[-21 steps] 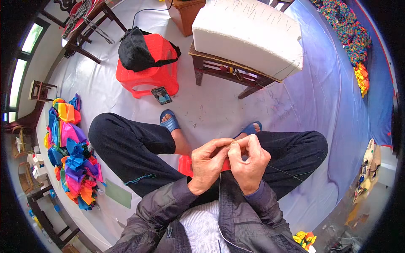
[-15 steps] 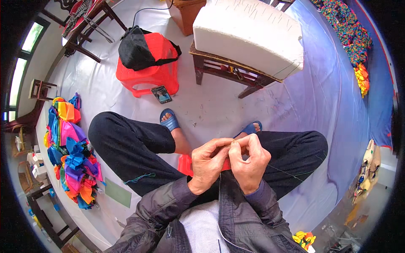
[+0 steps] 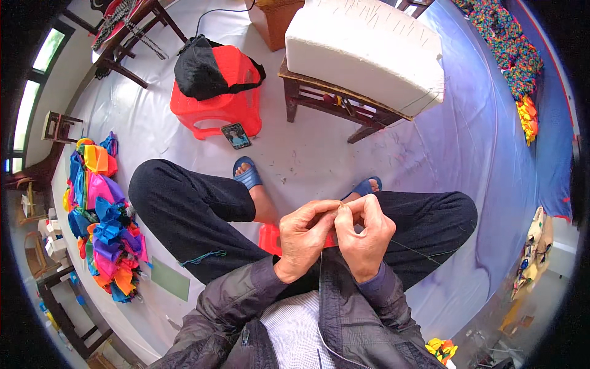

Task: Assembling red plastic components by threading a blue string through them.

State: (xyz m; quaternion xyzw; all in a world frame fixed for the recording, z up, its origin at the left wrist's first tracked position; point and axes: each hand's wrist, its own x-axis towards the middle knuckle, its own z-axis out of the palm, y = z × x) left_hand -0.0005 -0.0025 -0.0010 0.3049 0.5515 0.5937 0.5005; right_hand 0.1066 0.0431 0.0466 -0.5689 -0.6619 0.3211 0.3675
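My left hand (image 3: 303,237) and my right hand (image 3: 365,237) meet in front of me, above my lap. Thumb and forefinger of each are pinched together, and the fingertips of the two hands touch. What lies between them is too small to make out. From beside my right hand a thin green thread (image 3: 413,249) trails across my right thigh. A small tangle of teal thread (image 3: 204,257) lies on my left thigh. Below and behind my hands shows part of a red plastic seat (image 3: 269,238).
Ahead stand a red plastic stool (image 3: 209,112) with a black bag (image 3: 198,69), a phone (image 3: 236,136) leaning by it, and a white foam block (image 3: 365,55) on a wooden stool (image 3: 295,101). Colourful fabric (image 3: 107,215) is heaped at left; multicoloured knotted material (image 3: 501,43) lies far right.
My hands stay pinched together in almost the same place, with only a slight shift of the fingers. The surroundings move a little in view.
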